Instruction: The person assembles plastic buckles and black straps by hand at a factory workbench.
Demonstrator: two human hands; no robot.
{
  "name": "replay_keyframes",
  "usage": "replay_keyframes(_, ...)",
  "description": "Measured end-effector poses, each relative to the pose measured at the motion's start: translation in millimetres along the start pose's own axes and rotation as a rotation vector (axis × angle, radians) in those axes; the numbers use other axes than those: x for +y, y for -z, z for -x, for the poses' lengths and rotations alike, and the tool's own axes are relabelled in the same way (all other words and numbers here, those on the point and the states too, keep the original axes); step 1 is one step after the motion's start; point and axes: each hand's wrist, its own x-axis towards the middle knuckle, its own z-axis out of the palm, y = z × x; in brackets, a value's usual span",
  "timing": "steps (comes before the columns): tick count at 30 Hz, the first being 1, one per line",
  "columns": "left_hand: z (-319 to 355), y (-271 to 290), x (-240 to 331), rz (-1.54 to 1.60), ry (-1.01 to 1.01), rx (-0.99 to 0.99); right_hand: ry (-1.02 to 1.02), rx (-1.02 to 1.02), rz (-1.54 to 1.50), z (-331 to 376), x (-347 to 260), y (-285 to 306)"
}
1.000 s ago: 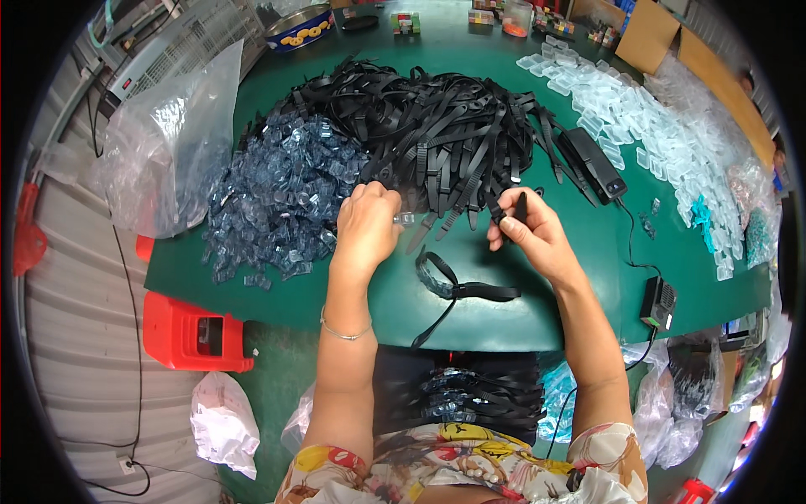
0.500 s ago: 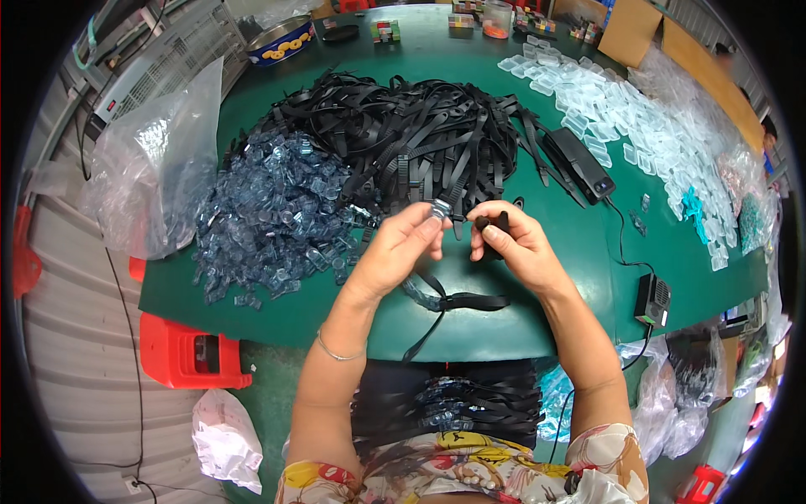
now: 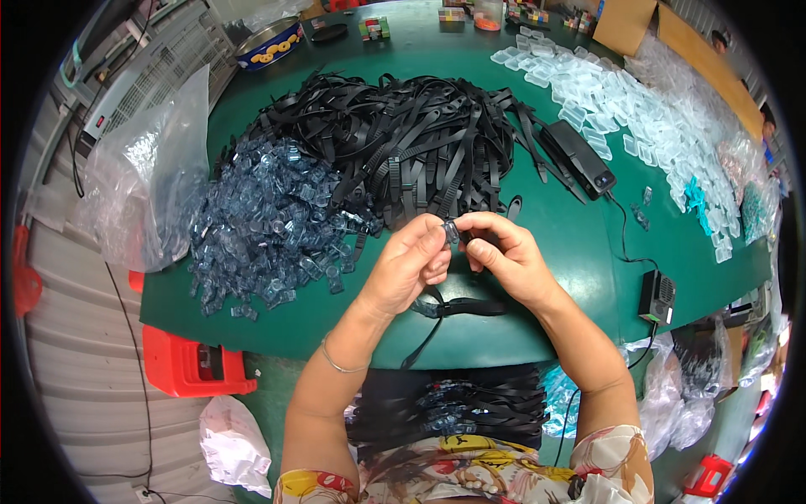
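Observation:
Above the near part of the green table, my two hands meet fingertip to fingertip. My left hand pinches a small clear blue-grey plastic buckle. Against its right side, my right hand grips a black strap, mostly hidden by the fingers. Whether the strap is inside the buckle I cannot tell. Just below the hands lies a black strap with a clear buckle on it. Beyond them spreads a heap of black straps, and to its left a pile of loose blue-grey buckles.
Clear plastic cases cover the far right, near a cardboard box. A black device is wired to an adapter at the right edge. A clear bag and red stool stand left. Strapped buckles lie across my lap.
My hands have come together from slightly apart, so the buckle in my left now meets the strap in my right. The whole view has shifted slightly.

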Motion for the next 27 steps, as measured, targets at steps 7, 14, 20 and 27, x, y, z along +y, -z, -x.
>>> replay_keyframes(7, 0.5, 1.8, -0.3, 0.058, 0.007, -0.047, 0.125, -0.005, 0.148, -2.5, 7.0, -0.9)
replay_keyframes(14, 0.6, 1.5, 1.7, 0.162, 0.022, -0.097, 0.266, -0.005, 0.364, -1.5, 2.1, -1.0)
replay_keyframes(20, 1.2, 5.1, 2.0, 0.219, 0.049, -0.139, 0.288, -0.023, 0.422, -1.9, 1.2, -1.0)
replay_keyframes(27, 0.6, 3.6, 2.0, 0.22, 0.066, -0.137, 0.29, 0.017, 0.33, -0.5, 4.2, -2.6)
